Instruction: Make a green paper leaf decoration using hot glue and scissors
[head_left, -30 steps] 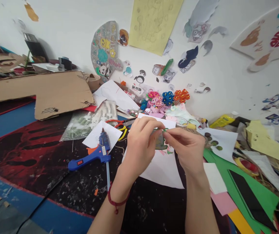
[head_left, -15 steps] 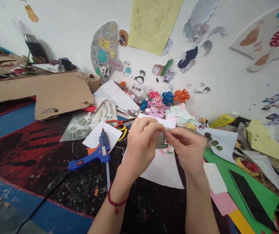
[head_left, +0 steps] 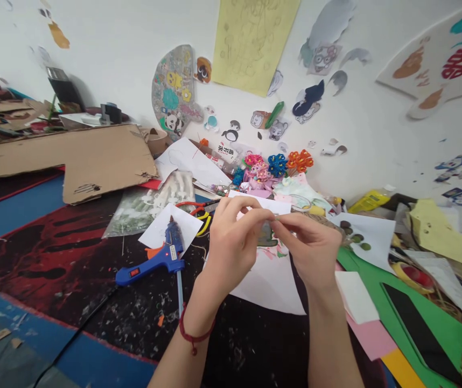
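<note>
My left hand (head_left: 237,242), a dark red cord on its wrist, is raised over the table with its fingers pinched. My right hand (head_left: 312,242) meets it fingertip to fingertip, also in a pinch. Whatever is between the fingertips is too small and hidden to name. Below and behind them lies a white sheet (head_left: 269,291) with a grey-green shape (head_left: 266,235) and pink and green marks, partly covered by my hands. To the left a blue glue gun (head_left: 150,268) rests with its nozzle on a small white paper.
Red-handled pliers (head_left: 193,206) and a plastic bag (head_left: 130,215) lie behind the glue gun. Cardboard (head_left: 105,161) is at the left. Pipe-cleaner flowers (head_left: 277,164) stand by the wall. A black phone (head_left: 420,334) lies on green paper (head_left: 352,262) at the right.
The view has shifted slightly. My fingertips have drawn closer together, and the small green bit seen between them earlier is now mostly hidden.
</note>
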Action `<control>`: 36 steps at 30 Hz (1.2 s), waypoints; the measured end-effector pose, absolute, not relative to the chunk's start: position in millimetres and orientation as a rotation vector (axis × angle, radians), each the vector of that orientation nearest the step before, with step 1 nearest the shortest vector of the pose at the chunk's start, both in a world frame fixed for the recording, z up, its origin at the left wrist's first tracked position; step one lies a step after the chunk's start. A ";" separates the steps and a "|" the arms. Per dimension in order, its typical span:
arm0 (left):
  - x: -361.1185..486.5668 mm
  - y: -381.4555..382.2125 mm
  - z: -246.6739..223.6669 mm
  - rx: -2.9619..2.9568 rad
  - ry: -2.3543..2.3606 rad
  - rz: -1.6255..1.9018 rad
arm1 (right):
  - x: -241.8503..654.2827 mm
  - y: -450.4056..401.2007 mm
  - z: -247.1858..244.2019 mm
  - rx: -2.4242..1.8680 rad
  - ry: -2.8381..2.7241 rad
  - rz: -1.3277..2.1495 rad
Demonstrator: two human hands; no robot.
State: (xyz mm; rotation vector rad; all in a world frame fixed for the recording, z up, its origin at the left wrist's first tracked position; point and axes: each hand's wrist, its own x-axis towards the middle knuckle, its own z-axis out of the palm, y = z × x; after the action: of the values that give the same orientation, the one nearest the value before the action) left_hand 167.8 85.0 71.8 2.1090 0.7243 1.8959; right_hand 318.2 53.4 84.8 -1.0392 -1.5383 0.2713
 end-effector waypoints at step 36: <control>5.1 32.5 12.2 2.653 2.045 0.435 | 220.7 128.9 5.8 -0.971 -1.213 1.403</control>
State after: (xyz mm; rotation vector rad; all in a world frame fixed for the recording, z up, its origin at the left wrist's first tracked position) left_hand 5.1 32.5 12.2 2.6528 2.0449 0.4350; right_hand 220.7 128.9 5.8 -0.9710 -1.2131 1.4033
